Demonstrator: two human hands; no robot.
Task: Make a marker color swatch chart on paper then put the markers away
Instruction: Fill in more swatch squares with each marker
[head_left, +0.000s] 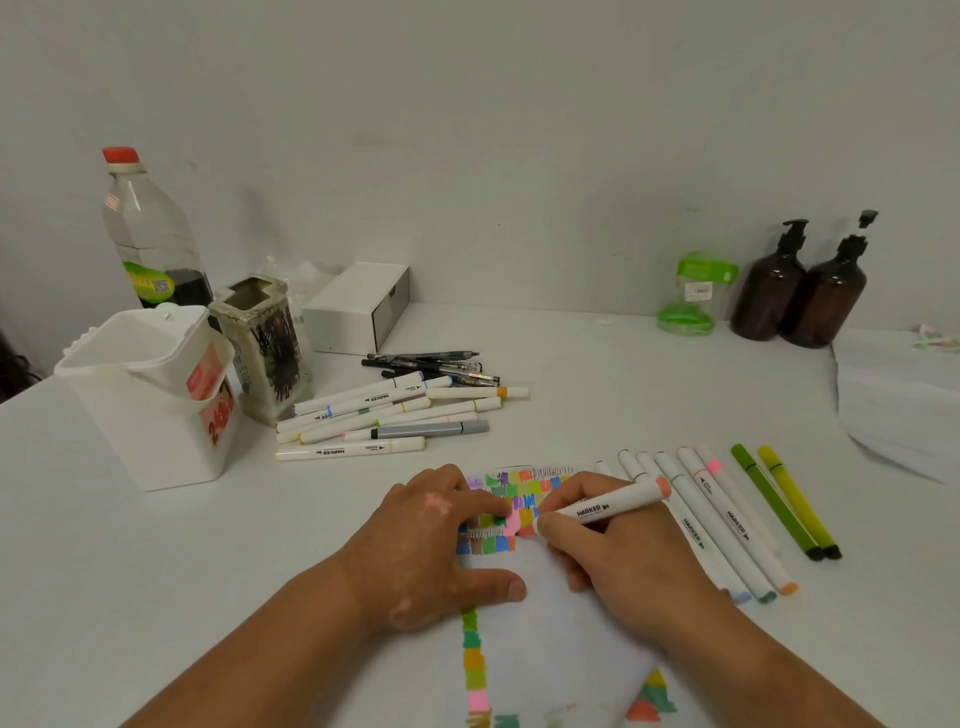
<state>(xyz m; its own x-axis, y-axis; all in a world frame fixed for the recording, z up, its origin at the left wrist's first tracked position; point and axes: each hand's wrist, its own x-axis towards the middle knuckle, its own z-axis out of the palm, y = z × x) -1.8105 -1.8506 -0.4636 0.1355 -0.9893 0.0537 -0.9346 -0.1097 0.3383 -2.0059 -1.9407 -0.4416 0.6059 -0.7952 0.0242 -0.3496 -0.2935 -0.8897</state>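
Observation:
A white sheet of paper (550, 639) with rows of colour swatches lies at the near edge of the table. My left hand (431, 545) presses flat on its left part, fingers spread. My right hand (602, 551) grips a white marker (608, 506) with a salmon end cap, its tip down on an orange swatch among the upper rows. A row of several markers (722, 514) lies just right of the paper. Another pile of white markers (384, 415) lies farther back at centre left.
A white plastic holder (150, 395) and a patterned pen cup (265, 343) stand at the left, a clear bottle (150, 234) behind them. A white box (358, 306) and black pens (436, 366) sit mid-table. Two brown pump bottles (800, 291) and a green container (691, 296) stand back right.

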